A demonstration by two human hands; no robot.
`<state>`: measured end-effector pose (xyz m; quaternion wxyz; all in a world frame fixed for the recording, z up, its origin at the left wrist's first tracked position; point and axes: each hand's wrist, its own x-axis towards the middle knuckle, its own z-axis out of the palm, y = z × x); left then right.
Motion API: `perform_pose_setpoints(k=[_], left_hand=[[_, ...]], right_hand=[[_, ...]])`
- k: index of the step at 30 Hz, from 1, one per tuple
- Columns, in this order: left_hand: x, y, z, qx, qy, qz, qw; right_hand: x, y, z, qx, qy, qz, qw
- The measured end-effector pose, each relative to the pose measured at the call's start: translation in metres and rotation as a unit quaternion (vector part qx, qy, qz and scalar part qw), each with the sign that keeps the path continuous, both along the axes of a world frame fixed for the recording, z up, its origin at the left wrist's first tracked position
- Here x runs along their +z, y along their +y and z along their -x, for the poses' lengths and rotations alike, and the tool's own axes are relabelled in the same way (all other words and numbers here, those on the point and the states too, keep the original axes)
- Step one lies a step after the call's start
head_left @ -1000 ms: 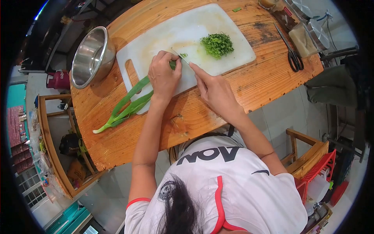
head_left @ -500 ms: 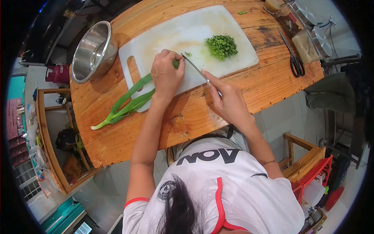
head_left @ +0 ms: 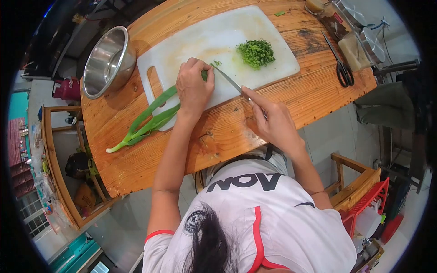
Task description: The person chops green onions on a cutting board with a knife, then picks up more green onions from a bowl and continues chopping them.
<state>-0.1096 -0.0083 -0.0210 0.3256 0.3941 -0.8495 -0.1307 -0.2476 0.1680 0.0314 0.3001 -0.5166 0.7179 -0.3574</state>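
My left hand (head_left: 195, 86) is closed around the green tops of a spring onion (head_left: 157, 119), near their cut end on the white cutting board (head_left: 191, 43). The onion's pale root end lies on the wooden table to the lower left. In my right hand (head_left: 273, 119) is a knife (head_left: 229, 79) by its handle, the blade slanting up and left so its tip is beside my left fingertips. A few cut green bits lie just past the tip. A heap of chopped greens (head_left: 256, 54) sits on the board's right part.
A steel bowl (head_left: 107, 62) stands on the wooden table (head_left: 136, 175) left of the board. Black-handled scissors (head_left: 343, 73) lie to the right, near containers with metal lids (head_left: 372, 45). A small green scrap (head_left: 279, 13) rests beyond the board. A wooden stool (head_left: 353, 175) stands on the floor at right.
My right hand and the knife have shifted slightly to the right and down. My left hand stays nearly in place on the spring onion. The camera view has moved a little.
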Motion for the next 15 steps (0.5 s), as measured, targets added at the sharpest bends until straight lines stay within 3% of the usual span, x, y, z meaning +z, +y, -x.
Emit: perform_pose_setpoints(k=[15], left_hand=[[0.005, 0.000, -0.002, 0.009, -0.021, -0.007, 1.000]], right_hand=[[-0.031, -0.038, -0.021, 0.021, 0.118, 0.087, 0.989]])
